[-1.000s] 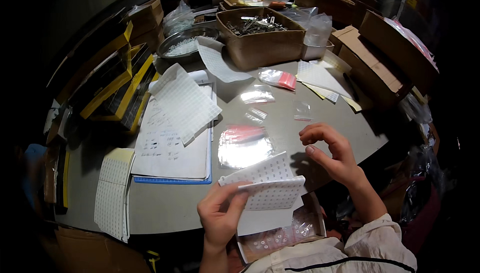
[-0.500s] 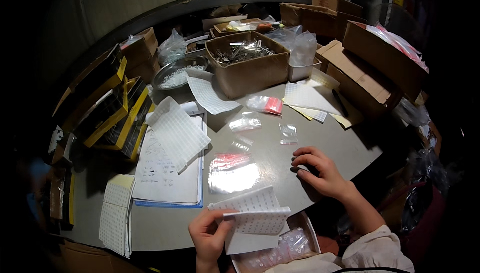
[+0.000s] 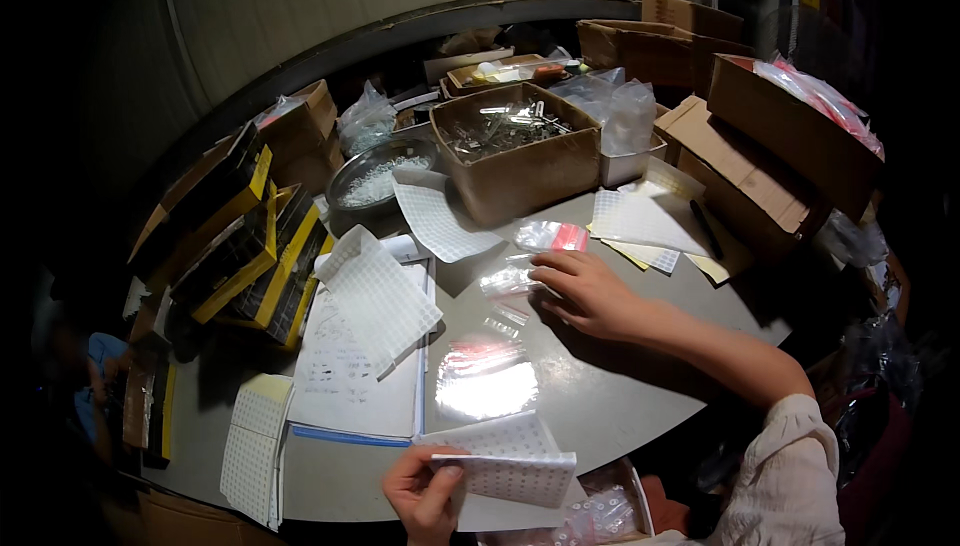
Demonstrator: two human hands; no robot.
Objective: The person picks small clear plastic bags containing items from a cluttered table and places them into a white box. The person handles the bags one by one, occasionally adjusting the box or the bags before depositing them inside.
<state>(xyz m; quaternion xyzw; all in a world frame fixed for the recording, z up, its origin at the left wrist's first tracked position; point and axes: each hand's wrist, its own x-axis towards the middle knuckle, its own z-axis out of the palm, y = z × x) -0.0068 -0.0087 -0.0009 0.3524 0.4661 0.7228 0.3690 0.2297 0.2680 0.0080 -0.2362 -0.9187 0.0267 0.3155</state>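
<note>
My left hand holds a folded sheet of small white stickers at the table's near edge. My right hand reaches forward over the grey table, fingers spread, with its fingertips on a small clear zip bag. Another clear bag with a red strip lies just beyond that hand. A larger clear bag lies flat and shiny between my two hands.
A cardboard box of small metal parts stands at the back, a metal bowl of white bits to its left. Sticker sheets and papers lie on the left, near yellow-edged boxes. Open cartons line the right.
My right hand has left the sticker sheet and moved forward across the table to the small clear bag. My left hand has sunk lower toward the near edge with the sheet.
</note>
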